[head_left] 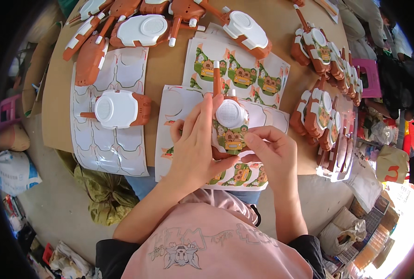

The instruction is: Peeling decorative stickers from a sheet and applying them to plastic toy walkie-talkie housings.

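A brown and white toy walkie-talkie [231, 114] stands with its antenna pointing away from me, over sticker sheets near the table's front edge. My left hand [192, 139] is closed around its left side, fingers along the upper edge and thumb under the bottom. On its lower front lies a cartoon sticker [232, 139] with a yellow car and brown animals. My right hand [277, 149] pinches at the sticker's lower right edge; the exact hold of its fingertips is partly hidden. Beneath both hands is a printed sticker sheet [169, 101], with another sheet [278, 77] behind it.
A plain-fronted walkie-talkie [117, 109] lies on a mostly used backing sheet [135, 160] at left. Several more, including one white-fronted walkie-talkie [144, 29], crowd the far side. Stickered walkie-talkies [314, 109] stand in rows at right, beside a clear plastic tray [333, 176].
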Tool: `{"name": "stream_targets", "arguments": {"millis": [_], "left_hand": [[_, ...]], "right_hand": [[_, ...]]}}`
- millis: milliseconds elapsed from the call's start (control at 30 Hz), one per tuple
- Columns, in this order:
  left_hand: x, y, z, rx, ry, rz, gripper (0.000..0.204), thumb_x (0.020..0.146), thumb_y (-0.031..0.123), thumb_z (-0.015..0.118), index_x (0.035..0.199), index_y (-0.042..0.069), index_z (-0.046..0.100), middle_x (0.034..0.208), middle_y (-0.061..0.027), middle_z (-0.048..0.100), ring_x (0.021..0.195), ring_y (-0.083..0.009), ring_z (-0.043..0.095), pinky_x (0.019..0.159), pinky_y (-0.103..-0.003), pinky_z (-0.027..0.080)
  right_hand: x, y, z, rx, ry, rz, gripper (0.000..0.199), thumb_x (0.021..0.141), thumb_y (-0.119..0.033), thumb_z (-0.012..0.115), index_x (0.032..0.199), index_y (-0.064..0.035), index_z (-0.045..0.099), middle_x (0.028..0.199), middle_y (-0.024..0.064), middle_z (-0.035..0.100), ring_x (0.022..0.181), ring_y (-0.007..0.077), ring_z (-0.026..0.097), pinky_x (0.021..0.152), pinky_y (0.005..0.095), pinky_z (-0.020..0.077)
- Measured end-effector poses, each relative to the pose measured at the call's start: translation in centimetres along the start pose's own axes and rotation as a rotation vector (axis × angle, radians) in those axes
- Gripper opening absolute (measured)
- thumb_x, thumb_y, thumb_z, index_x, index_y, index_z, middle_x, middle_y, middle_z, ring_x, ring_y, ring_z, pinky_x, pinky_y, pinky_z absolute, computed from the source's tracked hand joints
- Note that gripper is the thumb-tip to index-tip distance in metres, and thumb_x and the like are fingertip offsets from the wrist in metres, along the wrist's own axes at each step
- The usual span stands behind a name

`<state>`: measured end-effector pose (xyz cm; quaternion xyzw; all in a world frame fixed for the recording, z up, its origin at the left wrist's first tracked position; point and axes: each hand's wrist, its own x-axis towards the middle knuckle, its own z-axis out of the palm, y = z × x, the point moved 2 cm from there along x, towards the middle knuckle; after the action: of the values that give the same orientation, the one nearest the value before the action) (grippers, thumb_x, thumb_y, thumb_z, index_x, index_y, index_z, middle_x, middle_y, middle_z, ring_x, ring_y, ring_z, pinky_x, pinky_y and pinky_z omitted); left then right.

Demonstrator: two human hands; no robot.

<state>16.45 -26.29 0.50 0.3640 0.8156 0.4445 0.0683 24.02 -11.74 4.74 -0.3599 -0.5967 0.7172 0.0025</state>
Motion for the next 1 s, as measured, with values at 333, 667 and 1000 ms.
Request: {"name": "stream_targets", "arguments": {"millis": [333,667,1000], "left_hand": [[-0.1,-0.1,0.2,-0.048,0.012,-0.01,0.127,0.053,0.026,0.089,0.15,-0.003,0.011,0.149,-0.0094,0.04,0.131,-0.0262,0.041,0.098,-0.045,0.025],[-0.6,0.9,-4.4,-0.071,0.143,-0.022,0.091,0.063,0.045,0.086,0.133,0.001,0.045,0.134,-0.0168,0.043,0.121,-0.0321,0.043,0.098,-0.043,0.036],[-0.5,1.2,-4.4,-0.655,0.044,-0.448,0.012,0.081,0.011,0.074,0.083,0.003,0.067,0.079,-0.0011,0.054,0.079,-0.0123,0.046,0.073,-0.026,0.038]], "right_hand": [[0.3,-0.3,-0.5,0.059,-0.001,0.095,0.017,0.091,-0.009,0.063,0.099,0.0065,0.063,0.089,0.0109,0.067,0.073,0.0176,0.068,0.06,0.0261,0.0596],[-1.4,-1.6,-1.2,0.185,0.004,-0.231,0.014,0.089,-0.009,0.068,0.09,0.004,0.065,0.101,0.0105,0.062,0.077,0.0124,0.063,0.059,0.0249,0.0586],[-1.5,0.2,0.1,0.176,-0.044,-0.247,0.012,0.09,-0.006,0.067,0.093,0.0053,0.065,0.105,0.011,0.06,0.08,0.0128,0.063,0.061,0.0256,0.0608]]}}
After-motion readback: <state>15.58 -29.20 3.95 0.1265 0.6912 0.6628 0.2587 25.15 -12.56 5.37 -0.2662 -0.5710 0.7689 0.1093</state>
